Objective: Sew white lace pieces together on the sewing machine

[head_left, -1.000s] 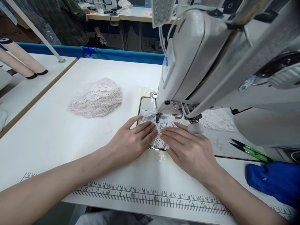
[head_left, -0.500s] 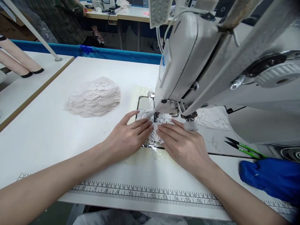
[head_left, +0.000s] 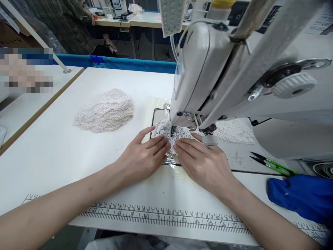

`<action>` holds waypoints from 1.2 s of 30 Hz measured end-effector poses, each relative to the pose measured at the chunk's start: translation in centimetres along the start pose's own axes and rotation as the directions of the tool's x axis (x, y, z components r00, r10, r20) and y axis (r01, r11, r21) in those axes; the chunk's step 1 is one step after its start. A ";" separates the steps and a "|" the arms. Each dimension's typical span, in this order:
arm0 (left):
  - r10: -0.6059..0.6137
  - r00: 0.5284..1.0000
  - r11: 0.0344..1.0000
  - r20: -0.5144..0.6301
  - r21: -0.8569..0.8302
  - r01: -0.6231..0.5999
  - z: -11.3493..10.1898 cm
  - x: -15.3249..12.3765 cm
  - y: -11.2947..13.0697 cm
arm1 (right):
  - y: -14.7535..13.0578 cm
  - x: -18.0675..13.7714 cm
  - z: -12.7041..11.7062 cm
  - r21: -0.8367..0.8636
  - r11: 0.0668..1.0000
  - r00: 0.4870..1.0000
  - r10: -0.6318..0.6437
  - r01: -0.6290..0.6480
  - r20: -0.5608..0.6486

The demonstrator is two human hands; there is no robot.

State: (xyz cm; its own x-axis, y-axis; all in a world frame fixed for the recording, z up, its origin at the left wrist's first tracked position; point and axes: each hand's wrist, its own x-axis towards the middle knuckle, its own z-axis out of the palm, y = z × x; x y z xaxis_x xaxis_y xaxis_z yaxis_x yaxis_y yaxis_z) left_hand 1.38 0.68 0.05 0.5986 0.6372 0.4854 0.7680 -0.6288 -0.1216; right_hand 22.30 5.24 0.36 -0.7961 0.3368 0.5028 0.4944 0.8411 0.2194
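Observation:
A piece of white lace (head_left: 172,146) lies under the presser foot (head_left: 172,130) of a sewing machine (head_left: 194,69). My left hand (head_left: 143,156) rests on the lace's left side, fingers stretched out and the thumb apart. From the right, my right hand (head_left: 203,161) lies flat with its fingertips on the same lace, just in front of the foot. Part of the lace is hidden beneath my fingers and the machine head. More white lace (head_left: 234,131) lies on the table right of the machine head. A stack of lace pieces (head_left: 106,111) sits to the left.
Green-handled thread snips (head_left: 273,164) lie at the right, beside a blue cloth bundle (head_left: 299,198). A printed ruler (head_left: 156,217) runs along the table's front edge. Behind a blue cloth trough (head_left: 137,63), a person in a plaid sleeve (head_left: 70,24) is near another table.
The lace has moved slightly away from me under the foot, and its near edge is closer to the foot. Beside my left fingers it looks more bunched. Both hands stay nearly in place.

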 end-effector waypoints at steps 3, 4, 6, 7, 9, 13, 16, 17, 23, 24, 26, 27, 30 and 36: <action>-0.016 1.000 1.000 0.005 -0.007 0.016 0.1 0.1 -0.1 | 0.1 0.1 0.1 -0.007 1.000 1.000 0.002 -0.002 -0.006; -0.021 1.000 1.000 0.007 -0.005 0.021 0.1 0.1 -0.2 | 0.2 0.1 0.2 -0.008 1.000 1.000 0.003 -0.003 -0.005; -0.033 0.999 0.999 0.017 0.006 0.033 0.4 0.2 -0.4 | 0.3 0.3 0.3 -0.012 1.000 1.000 0.006 -0.006 -0.005; -0.040 0.999 0.999 0.026 0.011 0.039 0.5 0.3 -0.5 | 0.4 0.4 0.4 -0.013 1.000 1.000 0.008 -0.008 -0.003; -0.054 0.998 0.998 0.035 0.011 0.054 0.7 0.3 -0.7 | 0.4 0.5 0.4 -0.013 1.000 1.000 0.018 -0.018 0.007; -0.068 0.997 0.998 0.032 -0.010 0.069 0.5 0.3 -0.6 | 0.1 0.5 0.1 0.025 0.999 0.998 0.048 -0.049 0.042; -0.065 0.997 0.998 0.032 -0.010 0.066 0.0 0.2 -0.3 | -0.1 0.4 -0.2 0.091 0.993 0.997 0.068 -0.072 0.045; -0.065 0.997 0.998 0.034 -0.008 0.066 -0.1 0.2 -0.2 | -0.2 0.3 -0.2 0.110 0.991 0.996 0.077 -0.081 0.042; -0.071 0.997 0.997 0.026 -0.008 0.071 0.0 0.1 -0.1 | -0.1 0.3 -0.2 0.096 0.992 0.996 0.077 -0.081 0.036; -0.075 0.997 0.997 0.022 -0.008 0.075 0.1 0.1 -0.2 | -0.1 0.3 -0.2 0.082 0.994 0.997 0.071 -0.074 0.037; -0.088 0.996 0.996 0.017 -0.006 0.088 0.3 0.1 -0.3 | -0.1 0.3 0.0 0.049 0.997 0.998 0.061 -0.063 0.034; -0.096 0.995 0.995 0.017 -0.007 0.096 0.4 0.1 -0.4 | -0.1 0.3 0.1 0.031 0.998 0.998 0.058 -0.059 0.036; -0.109 0.994 0.994 0.018 -0.013 0.109 0.6 0.2 -0.6 | 0.0 0.3 0.4 -0.017 0.998 0.997 0.058 -0.057 0.053; -0.136 0.989 0.989 0.050 -0.041 0.139 1.1 0.5 -1.2 | 0.2 0.7 0.7 -0.061 0.995 0.994 0.082 -0.078 0.074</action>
State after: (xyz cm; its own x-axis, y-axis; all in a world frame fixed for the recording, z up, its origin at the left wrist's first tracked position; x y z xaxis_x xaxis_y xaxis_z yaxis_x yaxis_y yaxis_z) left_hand 1.03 2.20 -0.50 0.4988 0.7385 0.4537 0.8335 -0.5523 -0.0174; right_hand 21.59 5.96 0.17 -0.7762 0.4351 0.4563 0.5752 0.7850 0.2299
